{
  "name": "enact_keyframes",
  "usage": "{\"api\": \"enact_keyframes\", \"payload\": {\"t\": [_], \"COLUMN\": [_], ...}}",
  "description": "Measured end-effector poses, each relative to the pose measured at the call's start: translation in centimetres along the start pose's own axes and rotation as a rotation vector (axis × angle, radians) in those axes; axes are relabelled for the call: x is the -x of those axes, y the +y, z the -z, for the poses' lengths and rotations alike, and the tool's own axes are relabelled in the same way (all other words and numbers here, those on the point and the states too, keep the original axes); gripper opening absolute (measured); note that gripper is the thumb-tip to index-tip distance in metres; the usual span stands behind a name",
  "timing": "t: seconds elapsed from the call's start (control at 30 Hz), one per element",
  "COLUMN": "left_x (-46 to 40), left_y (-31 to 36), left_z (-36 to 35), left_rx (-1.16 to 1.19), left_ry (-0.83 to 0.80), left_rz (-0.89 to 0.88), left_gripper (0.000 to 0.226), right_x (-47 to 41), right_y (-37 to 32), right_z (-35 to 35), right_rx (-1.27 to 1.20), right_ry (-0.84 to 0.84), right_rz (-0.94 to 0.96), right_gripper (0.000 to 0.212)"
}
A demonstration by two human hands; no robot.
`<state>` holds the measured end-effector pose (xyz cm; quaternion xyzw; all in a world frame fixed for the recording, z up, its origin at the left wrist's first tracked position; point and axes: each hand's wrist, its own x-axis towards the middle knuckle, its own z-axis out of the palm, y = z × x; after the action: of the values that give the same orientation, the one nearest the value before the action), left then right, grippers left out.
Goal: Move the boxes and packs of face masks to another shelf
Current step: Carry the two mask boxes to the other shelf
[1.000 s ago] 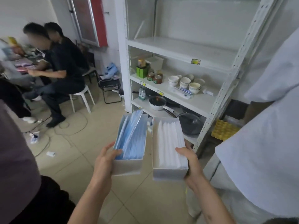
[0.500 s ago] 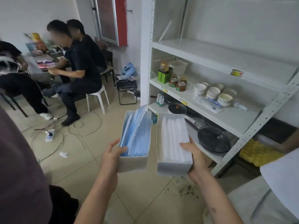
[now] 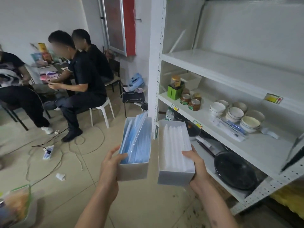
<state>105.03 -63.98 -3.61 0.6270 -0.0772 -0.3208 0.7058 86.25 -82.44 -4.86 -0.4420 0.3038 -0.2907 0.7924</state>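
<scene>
Two open white boxes are held side by side, apart, just below the centre of the view and above a tiled floor [image 3: 49,162]. The blue box [image 3: 134,168], filled with blue masks [image 3: 136,142] in clear wrap, is gripped at its near left corner by the left hand [image 3: 110,163], with the thumb curled over the rim onto the masks and the fingers hidden under the box. The white box [image 3: 176,176], filled with white masks [image 3: 175,148], is gripped at its near right corner by the right hand [image 3: 196,165], the thumb laid over the rim onto the masks. A white metal rack [image 3: 154,63] is seen from 12 to 4 o'clock. Its shelf [image 3: 230,66] at 1 o'clock is bare. On the shelf below, at 2 o'clock, a green carton [image 3: 174,92], jars [image 3: 190,101] and stacked bowls [image 3: 233,114] are set. A black pan [image 3: 235,171] is lying on the lowest shelf at 4 o'clock, just right of the white box. At 10 o'clock, seated people [image 3: 82,79] in dark clothes are gathered at a cluttered table, one on a white stool [image 3: 102,111]. A cable [image 3: 88,145] is trailed across the floor at 9 o'clock.
</scene>
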Motion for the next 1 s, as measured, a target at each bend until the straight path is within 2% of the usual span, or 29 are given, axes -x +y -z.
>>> {"api": "enact_keyframes", "payload": {"t": [0.33, 0.6, 0.77, 1.0], "left_x": [-12.6, -23.9, -30.1, -40.4], "left_y": [3.9, 7.3, 8.8, 10.2], "left_z": [-0.4, -0.6, -2.9, -8.6], "left_rx": [-0.004, -0.022, -0.049, -0.067], "left_ry": [-0.002, -0.055, -0.115, -0.120], "left_rz": [0.014, 0.040, 0.065, 0.109], "left_gripper": [0.056, 0.051, 0.048, 0.038], "right_x": [-13.3, -23.7, -29.0, -39.2], "right_y": [-1.3, -1.7, -2.5, -4.3], "right_z": [-3.4, -8.2, -8.6, -7.7], "right_rx": [-0.011, -0.015, -0.009, -0.012], "right_ry": [-0.040, 0.027, 0.086, 0.178], "right_rz": [-0.054, -0.050, -0.087, -0.104], "right_gripper": [0.050, 0.042, 0.043, 0.050]}}
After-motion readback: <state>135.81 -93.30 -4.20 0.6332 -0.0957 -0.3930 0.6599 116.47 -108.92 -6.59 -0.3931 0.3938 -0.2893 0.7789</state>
